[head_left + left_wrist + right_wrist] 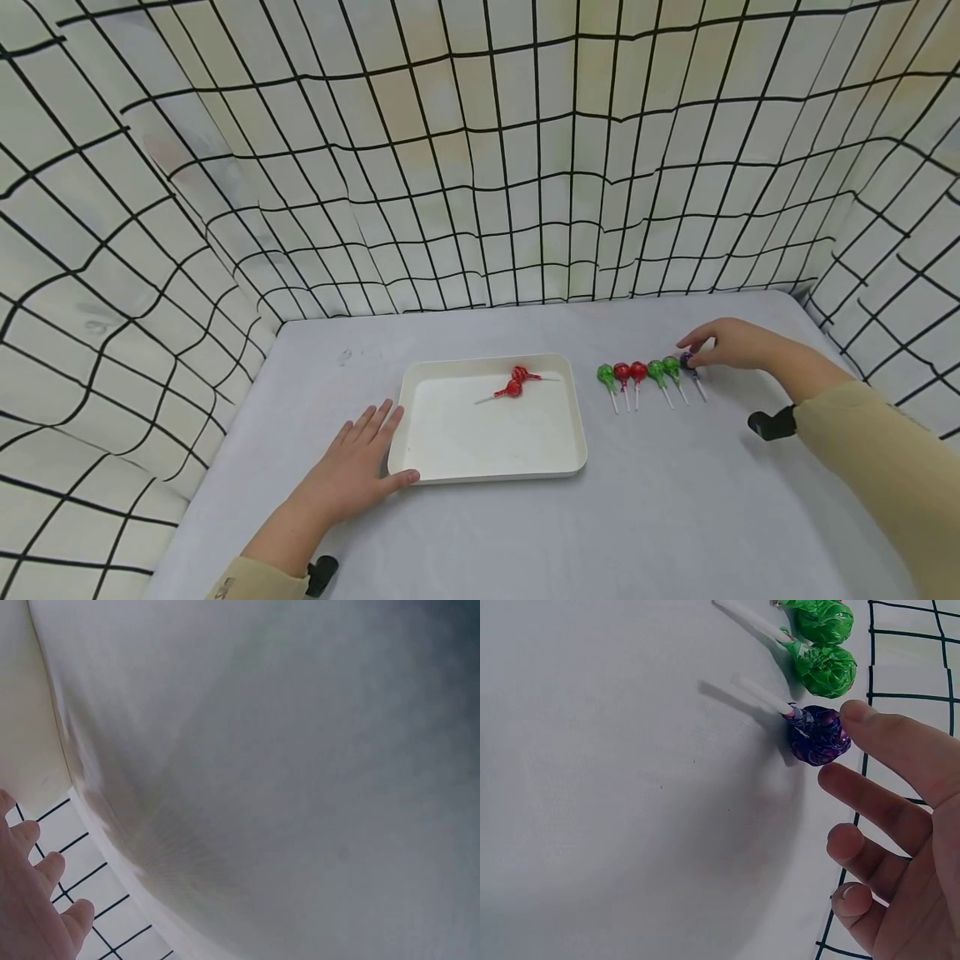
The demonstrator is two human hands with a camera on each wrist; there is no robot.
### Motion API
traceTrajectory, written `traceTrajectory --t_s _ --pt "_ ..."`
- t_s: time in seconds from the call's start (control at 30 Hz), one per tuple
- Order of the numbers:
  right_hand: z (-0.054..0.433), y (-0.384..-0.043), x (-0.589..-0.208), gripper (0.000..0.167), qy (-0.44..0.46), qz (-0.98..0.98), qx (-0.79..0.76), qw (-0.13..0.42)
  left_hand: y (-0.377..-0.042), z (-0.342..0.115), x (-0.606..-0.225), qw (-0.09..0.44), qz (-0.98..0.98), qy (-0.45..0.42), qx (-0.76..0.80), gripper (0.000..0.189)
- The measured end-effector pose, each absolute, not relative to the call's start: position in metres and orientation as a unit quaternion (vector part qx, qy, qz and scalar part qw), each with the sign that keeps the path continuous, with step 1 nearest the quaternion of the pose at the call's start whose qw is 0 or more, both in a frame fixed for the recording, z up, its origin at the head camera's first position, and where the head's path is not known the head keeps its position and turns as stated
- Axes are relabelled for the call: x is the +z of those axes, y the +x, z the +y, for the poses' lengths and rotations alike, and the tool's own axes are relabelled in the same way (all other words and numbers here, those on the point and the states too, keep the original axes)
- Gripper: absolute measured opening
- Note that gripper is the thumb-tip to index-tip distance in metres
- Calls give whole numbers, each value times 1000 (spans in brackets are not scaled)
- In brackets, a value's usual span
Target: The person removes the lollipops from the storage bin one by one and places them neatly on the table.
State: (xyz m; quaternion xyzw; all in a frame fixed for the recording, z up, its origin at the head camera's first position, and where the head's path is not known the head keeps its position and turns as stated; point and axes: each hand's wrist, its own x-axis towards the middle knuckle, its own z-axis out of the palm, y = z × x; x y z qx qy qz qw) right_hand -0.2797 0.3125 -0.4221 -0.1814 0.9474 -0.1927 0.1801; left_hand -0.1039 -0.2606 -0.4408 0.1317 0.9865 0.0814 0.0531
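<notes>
My left hand lies flat with its fingers spread at the left end of a white tray, fingertips and thumb at its rim. Two red-wrapped lollipops lie crossed near the back of that tray. To the right, my right hand reaches in from the side to a dark purple lollipop. In the right wrist view the thumb tip is right at its wrapped head, and the index fingertip is just below it with a gap between. The other fingers of that hand are loosely bent.
Beside the purple lollipop runs a row of green lollipops and red lollipops, sticks toward me. A white cloth covers the table. Black-gridded white walls stand behind and at both sides.
</notes>
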Motion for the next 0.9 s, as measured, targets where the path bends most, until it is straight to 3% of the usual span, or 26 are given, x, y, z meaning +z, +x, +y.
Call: traceTrajectory --t_s 0.9 --pt "290 -280 -406 37 -189 945 -205 168 -105 -260 -441 58 986 131 86 104"
